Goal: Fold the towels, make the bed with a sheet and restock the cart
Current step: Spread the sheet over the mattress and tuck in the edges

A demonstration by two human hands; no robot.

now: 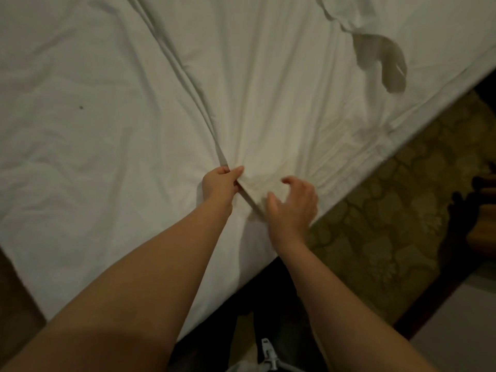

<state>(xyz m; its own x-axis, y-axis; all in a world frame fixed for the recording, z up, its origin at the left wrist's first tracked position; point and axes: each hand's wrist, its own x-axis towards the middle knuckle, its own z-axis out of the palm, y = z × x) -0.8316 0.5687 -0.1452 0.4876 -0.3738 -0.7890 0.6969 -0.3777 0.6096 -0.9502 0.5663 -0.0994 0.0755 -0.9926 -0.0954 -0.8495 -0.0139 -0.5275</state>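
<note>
The sheet (281, 89) lies across the right portion of the bed (80, 189), with its near corner at the near edge of the bed, directly ahead of the person. One long edge of the sheet runs as a raised ridge from that corner diagonally up and to the left. The left hand (221, 183) pinches this edge at the corner – thumb on top, fingers clenched underneath – and creases fan outward from the grip point. The right hand (292, 208) is positioned just beside it, over the corner flap; its fingers are released, spread and loosely curved, grasping nothing, and contact with the cloth cannot be confirmed. A stitched hem band follows the sheet's right edge along the side of the bed. A lifted fold (389, 63) casts a dark shadow at upper right. A small dark speck (81, 107) marks the bed surface at left. Patterned carpet (389, 210) covers the floor to the right. At the bottom, dark clothing (268, 304) carries a metal zipper pull (267, 353) – any marking on it is too blurred to read.
</note>
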